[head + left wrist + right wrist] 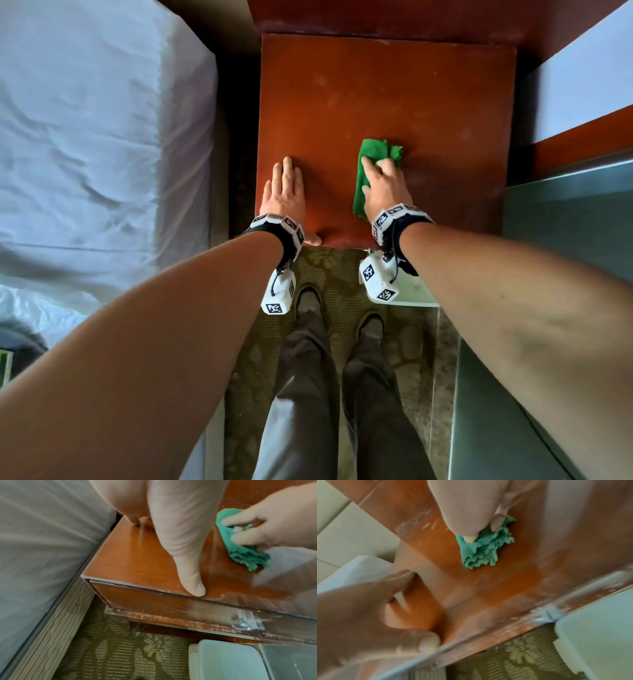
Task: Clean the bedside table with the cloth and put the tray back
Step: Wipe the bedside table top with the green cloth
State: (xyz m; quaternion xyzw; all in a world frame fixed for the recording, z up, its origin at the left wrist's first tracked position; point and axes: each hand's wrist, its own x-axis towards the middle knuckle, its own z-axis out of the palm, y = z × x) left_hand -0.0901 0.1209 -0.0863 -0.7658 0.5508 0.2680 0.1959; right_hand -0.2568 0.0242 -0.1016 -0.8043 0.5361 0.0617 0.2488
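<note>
The right hand [383, 185] pressed the cloth [371, 164] on the table [376, 85], near-right, its long axis running near to far. The left hand [284, 192] lay flat, empty, to its left. Unwiped top lay farther off.

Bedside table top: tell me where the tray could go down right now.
The far half of the bedside table is bare, from the headboard panel down to the cloth. The near edge is crowded: left hand flat, right hand on the cloth.
</note>
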